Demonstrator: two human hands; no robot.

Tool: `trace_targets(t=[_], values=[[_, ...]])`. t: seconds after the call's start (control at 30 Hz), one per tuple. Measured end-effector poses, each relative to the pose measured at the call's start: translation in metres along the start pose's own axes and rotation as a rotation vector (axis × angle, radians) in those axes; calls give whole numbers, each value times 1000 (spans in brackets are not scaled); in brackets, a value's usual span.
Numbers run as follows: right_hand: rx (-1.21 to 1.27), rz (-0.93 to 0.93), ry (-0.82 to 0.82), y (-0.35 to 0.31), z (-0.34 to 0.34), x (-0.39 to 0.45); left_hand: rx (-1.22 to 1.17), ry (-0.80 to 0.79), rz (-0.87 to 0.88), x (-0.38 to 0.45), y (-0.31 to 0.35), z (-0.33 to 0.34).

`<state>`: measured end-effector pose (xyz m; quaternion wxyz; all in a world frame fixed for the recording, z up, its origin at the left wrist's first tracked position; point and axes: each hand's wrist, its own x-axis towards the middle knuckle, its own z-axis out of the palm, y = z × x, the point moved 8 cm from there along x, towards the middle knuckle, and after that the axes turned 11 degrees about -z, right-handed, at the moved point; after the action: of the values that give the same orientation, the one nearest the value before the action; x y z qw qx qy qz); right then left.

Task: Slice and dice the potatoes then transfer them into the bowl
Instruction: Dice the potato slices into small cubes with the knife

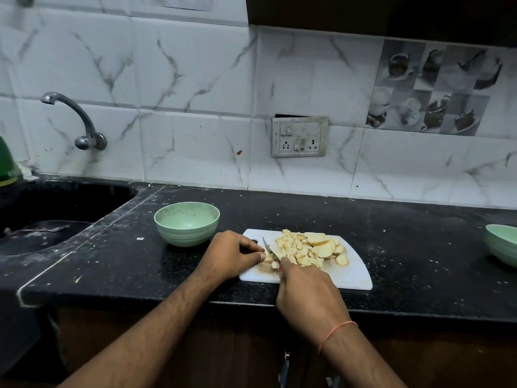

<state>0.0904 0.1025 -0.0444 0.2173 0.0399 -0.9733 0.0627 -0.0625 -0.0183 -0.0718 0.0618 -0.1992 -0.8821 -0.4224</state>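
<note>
Dicing well along: heap of potato pieces (pixel 300 252) on cutting board (pixel 352 275), few larger slices (pixel 324 249) at far right uncut. Right hand (pixel 306 289) curled round knife (pixel 270 249), blade down. Left hand (pixel 233 254) pinching small potato bit at blade. Bowl (pixel 187 226) far left of board, empty; transfer not started.

A black counter (pixel 405 247) with white specks all over. A dark sink (pixel 56 208) at the left, with a spoon (pixel 42 229) lying in it. A shiny tap (pixel 81 121) on the white tile wall (pixel 195 79). A switch board (pixel 300 137) with plugs holes on that wall. A picture tile (pixel 436 88) of cups higher up at the right. Something green (pixel 7 163) at the left edge.
</note>
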Motion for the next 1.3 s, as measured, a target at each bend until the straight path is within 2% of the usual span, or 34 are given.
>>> trace_targets(t=[0.47, 0.6, 0.7, 1.03, 1.3], values=[[34, -19, -99, -12, 12, 5, -13, -4, -45, 4, -7, 2], [-54, -60, -134, -9, 5, -7, -7, -6, -36, 3, -5, 2], [-80, -50, -121, 0, 0, -8, -13, -8, -18, 4, -3, 2], [56, 23, -17, 1, -4, -2, 1, -23, 3, 5, -3, 3], [45, 61, -96, -11, 4, 4, 2, -7, -13, 5, -5, 4]])
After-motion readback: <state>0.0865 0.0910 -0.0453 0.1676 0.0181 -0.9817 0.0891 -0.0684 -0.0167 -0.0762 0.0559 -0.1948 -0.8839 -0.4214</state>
